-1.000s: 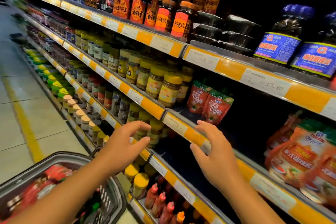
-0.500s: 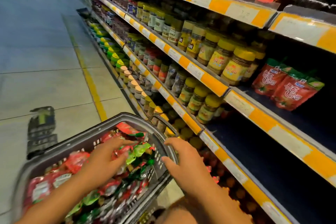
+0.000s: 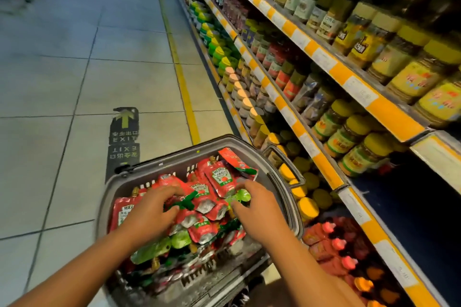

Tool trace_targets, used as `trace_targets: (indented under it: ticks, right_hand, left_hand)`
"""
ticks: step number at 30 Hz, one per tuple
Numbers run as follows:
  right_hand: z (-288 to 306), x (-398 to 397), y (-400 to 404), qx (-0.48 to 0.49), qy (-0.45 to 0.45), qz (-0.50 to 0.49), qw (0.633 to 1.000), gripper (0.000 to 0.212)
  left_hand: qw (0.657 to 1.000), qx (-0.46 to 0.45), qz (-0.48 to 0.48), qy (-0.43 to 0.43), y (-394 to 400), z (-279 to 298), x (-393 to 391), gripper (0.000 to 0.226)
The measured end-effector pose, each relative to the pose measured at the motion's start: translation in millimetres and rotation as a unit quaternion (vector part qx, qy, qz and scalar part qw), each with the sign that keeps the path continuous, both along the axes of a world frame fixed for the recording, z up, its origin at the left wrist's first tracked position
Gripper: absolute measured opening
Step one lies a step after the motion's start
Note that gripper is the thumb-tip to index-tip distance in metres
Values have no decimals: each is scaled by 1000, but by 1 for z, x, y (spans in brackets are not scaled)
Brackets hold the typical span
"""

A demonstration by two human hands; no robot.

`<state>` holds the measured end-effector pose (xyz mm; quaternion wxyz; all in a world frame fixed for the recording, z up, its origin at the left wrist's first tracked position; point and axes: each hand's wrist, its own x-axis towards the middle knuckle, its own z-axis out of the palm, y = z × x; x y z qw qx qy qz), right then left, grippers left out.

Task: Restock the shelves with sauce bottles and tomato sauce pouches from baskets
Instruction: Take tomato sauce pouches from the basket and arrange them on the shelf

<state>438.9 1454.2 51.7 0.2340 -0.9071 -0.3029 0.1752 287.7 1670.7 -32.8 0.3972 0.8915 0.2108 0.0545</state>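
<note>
Grey plastic shopping basket [image 3: 287, 183] at six o'clock, heaped with red Heinz tomato sauce pouches [image 3: 220, 178] bearing green caps and corners. Left hand [image 3: 149, 212] at seven o'clock of the heap, palm down, fingers curled onto the pouches, thumb tucked against a green-edged pouch [image 3: 184, 203]; a firm grip on it not discernible. Right hand [image 3: 259, 209] at five o'clock of the heap, palm down, fingers spread and bent, tips touching a pouch with a green corner [image 3: 240, 195]; closed hold not discernible either. Both forearms entering from the bottom edge, converging on the basket. Upright pouch with legible label just beyond the fingertips, toward twelve o'clock.

Shelving unit [image 3: 321, 159] with orange-and-white price strips along the right side, running from four o'clock up to one o'clock. Yellow-lidded jars [image 3: 359, 154] at three o'clock, on the middle shelf. Bare dark-blue shelf surface [image 3: 409, 207] at four o'clock, beside those jars. Red sauce bottles with pink caps [image 3: 336, 244] at five o'clock, on the bottom shelf, just beside the basket. Pale tiled floor [image 3: 74, 70] at ten o'clock, with a yellow line [image 3: 184, 90] parallel to the shelves and a dark exit sticker with arrow [image 3: 124, 127] at nine o'clock.
</note>
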Motion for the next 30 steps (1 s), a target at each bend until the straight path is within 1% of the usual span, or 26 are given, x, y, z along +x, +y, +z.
trace_targets:
  ticks: [3, 5, 7, 9, 12, 15, 18, 21, 25, 28, 30]
  right_hand:
    - [-8, 14, 19, 0, -4, -20, 1000, 43]
    - [-14, 25, 30, 17, -10, -43, 999, 35]
    - [-21, 37, 36, 21, -34, -64, 997, 30]
    - [-31, 47, 37, 12, -76, -82, 994, 32]
    - [-41, 58, 34, -5, -109, -100, 989, 40]
    - [-54, 69, 33, -9, -93, -101, 990, 48]
    - [-66, 78, 33, -7, -58, -105, 993, 54]
    - [-75, 83, 38, -17, -29, -114, 993, 51]
    - [-83, 88, 44, -20, -38, -125, 991, 48]
    - [-84, 93, 43, -11, -35, -155, 987, 39]
    - [-82, 97, 40, -22, -50, -181, 982, 32]
  left_hand:
    - [1000, -5, 18, 16, 6, -11, 0, 40]
    - [1000, -4, 27, 15, 8, -15, 0, 40]
    - [998, -4, 57, 12, 9, -17, 2, 34]
    - [996, -9, 89, 13, 11, -16, 5, 31]
    - [995, -6, 93, 25, 16, -18, 10, 42]
    - [996, 1, 65, 62, 19, -18, 11, 60]
    - [995, 35, 32, 93, 16, -23, 10, 73]
    - [994, 57, 45, 78, 13, -28, 13, 69]
    - [991, 93, 56, 74, 9, -35, 11, 64]
    - [991, 108, 49, 68, 6, -38, 9, 59]
    - [991, 113, 42, 64, 6, -38, 9, 53]
